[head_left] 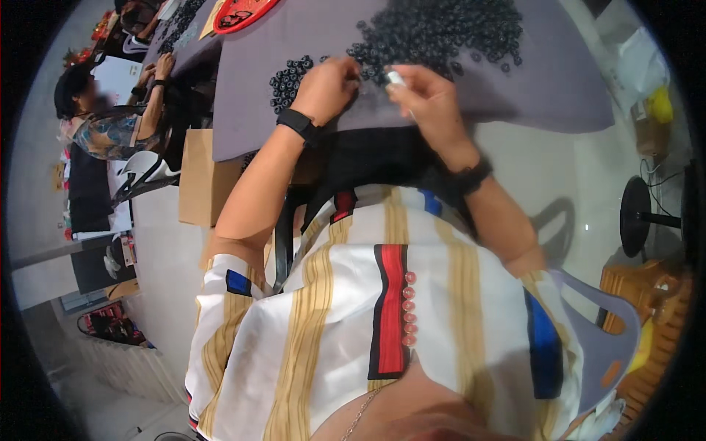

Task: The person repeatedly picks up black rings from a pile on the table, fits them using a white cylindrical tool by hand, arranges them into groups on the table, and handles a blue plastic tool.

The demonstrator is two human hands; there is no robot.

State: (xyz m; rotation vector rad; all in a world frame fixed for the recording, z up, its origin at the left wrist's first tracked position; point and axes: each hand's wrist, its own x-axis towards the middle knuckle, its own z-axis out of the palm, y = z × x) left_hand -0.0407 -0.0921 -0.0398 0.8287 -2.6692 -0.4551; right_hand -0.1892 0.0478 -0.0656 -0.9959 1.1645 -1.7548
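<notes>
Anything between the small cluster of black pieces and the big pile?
Head view: yes, the left hand, plus a stray black piece just beyond it.

A loose heap of black pieces (463,29) spreads wide, a cluster of black rings (289,82) to its left, a small white object (396,77) held at its near edge.

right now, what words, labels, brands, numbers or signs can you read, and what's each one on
No text can be read here.
White item in the right hand: blurred, no lettering visible.
Black beads: too small to show any.
Orange patch on the chair: too small to tell.
</notes>
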